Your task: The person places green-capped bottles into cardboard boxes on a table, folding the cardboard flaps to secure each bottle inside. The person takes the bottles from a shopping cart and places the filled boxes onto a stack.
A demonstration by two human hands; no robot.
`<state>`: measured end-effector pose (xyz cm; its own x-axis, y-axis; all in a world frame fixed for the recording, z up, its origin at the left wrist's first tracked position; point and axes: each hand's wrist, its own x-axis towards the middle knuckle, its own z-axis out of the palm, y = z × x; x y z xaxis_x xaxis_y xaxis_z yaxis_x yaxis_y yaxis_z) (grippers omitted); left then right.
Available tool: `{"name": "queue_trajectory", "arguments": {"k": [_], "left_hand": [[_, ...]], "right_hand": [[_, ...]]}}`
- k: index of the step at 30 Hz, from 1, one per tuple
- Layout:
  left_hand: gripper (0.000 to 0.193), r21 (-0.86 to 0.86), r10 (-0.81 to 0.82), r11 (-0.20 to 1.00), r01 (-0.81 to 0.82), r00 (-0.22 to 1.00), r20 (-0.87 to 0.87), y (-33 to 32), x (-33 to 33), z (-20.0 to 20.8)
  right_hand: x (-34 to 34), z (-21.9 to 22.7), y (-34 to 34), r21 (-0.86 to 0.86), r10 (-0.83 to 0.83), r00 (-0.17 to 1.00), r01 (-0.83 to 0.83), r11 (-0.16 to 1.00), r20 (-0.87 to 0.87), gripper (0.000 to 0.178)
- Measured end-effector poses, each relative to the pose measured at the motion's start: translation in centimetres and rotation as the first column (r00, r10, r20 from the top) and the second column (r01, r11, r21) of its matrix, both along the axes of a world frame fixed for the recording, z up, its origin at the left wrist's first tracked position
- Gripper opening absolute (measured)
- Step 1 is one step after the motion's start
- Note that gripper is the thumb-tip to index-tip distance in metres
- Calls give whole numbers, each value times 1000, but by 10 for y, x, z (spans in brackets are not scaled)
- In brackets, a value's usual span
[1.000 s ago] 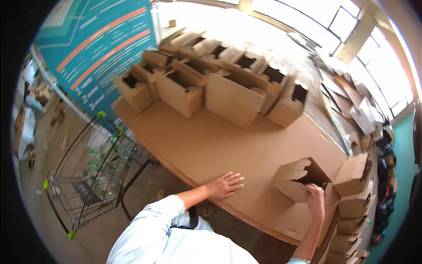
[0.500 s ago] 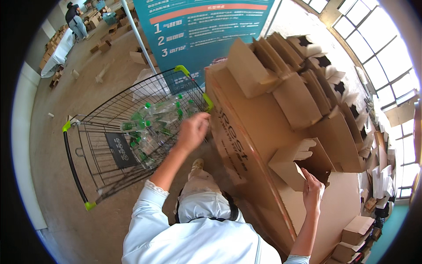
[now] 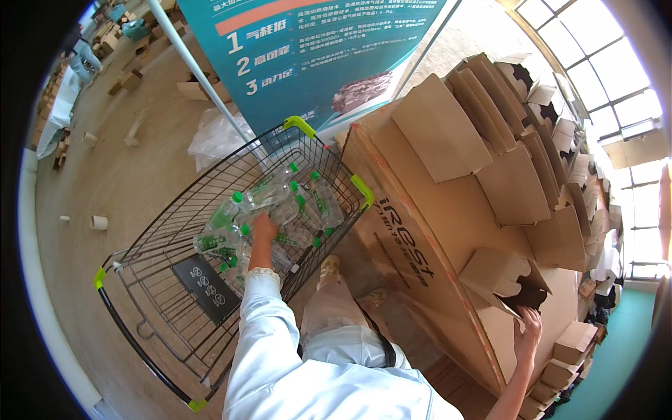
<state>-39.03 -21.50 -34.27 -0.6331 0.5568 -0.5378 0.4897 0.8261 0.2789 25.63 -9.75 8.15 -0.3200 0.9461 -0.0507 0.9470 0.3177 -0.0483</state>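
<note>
My left hand (image 3: 264,228) reaches down into a black wire shopping cart (image 3: 361,191) with green corners. It is among several clear plastic bottles (image 3: 325,199) with green caps and green labels; its fingers are mostly hidden, so whether it grips a bottle cannot be told. On the right, my right hand (image 3: 528,334) is closed on the near edge of a small open cardboard box (image 3: 493,271). That box lies tilted on top of a large cardboard carton (image 3: 413,245), its opening turned toward my right hand.
Open cardboard boxes (image 3: 444,129) stand in rows on the far part of the carton. A teal banner (image 3: 280,42) on metal poles rises behind the cart, beside a clear plastic sheet (image 3: 213,136). More boxes (image 3: 577,339) pile up at right. A person (image 3: 85,56) stands far left.
My left hand has gone from above the cart's right side down among the bottles. My right hand keeps its hold on the small box. The view has shifted, and the cart appears closer.
</note>
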Motion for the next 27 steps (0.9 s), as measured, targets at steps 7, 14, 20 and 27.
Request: {"name": "queue_trajectory", "arguments": {"k": [7,14,20,27], "left_hand": [[59,-254,-81,967,32,979,-187,21,19,-12],[70,-157,-133,981,117,986,-101,27,38,19],[97,242,-30,969,58,993,-118,-27,28,6],[64,673,144,618,-406,900,411,0,11,156]], "right_hand": [[15,-4,0,-49,-128,989,131,990,68,27],[11,-5,2,-36,-147,983,152,988,113,29],[22,-9,10,-7,-209,971,211,977,116,26],[50,-26,-1,-16,-161,972,161,987,-171,21]]}}
